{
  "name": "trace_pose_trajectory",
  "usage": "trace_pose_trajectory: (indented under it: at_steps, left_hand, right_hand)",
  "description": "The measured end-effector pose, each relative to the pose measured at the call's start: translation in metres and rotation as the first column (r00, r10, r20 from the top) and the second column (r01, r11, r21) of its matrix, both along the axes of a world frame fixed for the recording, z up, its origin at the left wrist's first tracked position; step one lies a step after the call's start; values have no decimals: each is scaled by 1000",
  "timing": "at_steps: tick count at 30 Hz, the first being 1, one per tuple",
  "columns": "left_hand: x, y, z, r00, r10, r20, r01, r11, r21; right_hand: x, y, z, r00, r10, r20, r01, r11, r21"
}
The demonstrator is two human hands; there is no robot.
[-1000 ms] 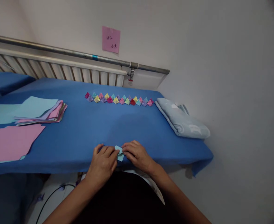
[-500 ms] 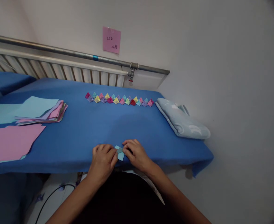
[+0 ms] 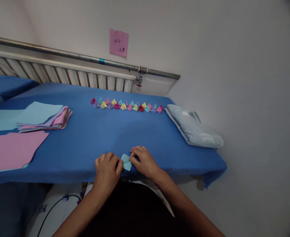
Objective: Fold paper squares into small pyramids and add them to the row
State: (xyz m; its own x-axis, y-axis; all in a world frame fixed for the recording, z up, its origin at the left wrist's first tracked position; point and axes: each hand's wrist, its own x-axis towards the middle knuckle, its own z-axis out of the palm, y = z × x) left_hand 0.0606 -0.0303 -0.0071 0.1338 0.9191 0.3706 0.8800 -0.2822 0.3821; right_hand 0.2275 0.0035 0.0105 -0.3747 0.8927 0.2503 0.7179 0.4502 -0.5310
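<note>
A small light blue folded paper piece (image 3: 126, 162) lies near the front edge of the blue-covered surface (image 3: 105, 131). My left hand (image 3: 107, 169) presses on its left side with curled fingers. My right hand (image 3: 143, 159) pinches its right side with the fingertips. Farther back, a row of several small folded paper shapes (image 3: 126, 105) in pink, yellow, purple, green and red runs across the cover.
A stack of coloured paper sheets (image 3: 45, 117) and a loose pink sheet (image 3: 13, 149) lie at the left. A folded pale blue cloth (image 3: 193, 128) rests at the right edge. Behind are a radiator (image 3: 61, 72), a pipe and a pink note (image 3: 118, 42) on the wall.
Both hands shifted slightly on the folded paper; my left hand slid a little to the left, showing more of the piece. The rest is unchanged.
</note>
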Motion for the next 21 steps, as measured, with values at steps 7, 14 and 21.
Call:
trace_pose_trajectory:
  at_steps: [7,14,21]
  left_hand:
    - [1,2,-5,1000,5,-28,-4,998,60]
    - [2,2,-4,994,19,-112,-9,996,90]
    - [2,2,-3,987,29,-156,-12,994,113]
  right_hand:
    - [-1,2,-5,999,-32,-24,32,999,5]
    - [-1,1,-5,998,-53,-38,53,998,-22]
    - [-2,4,-6,997,-77,-22,76,996,-45]
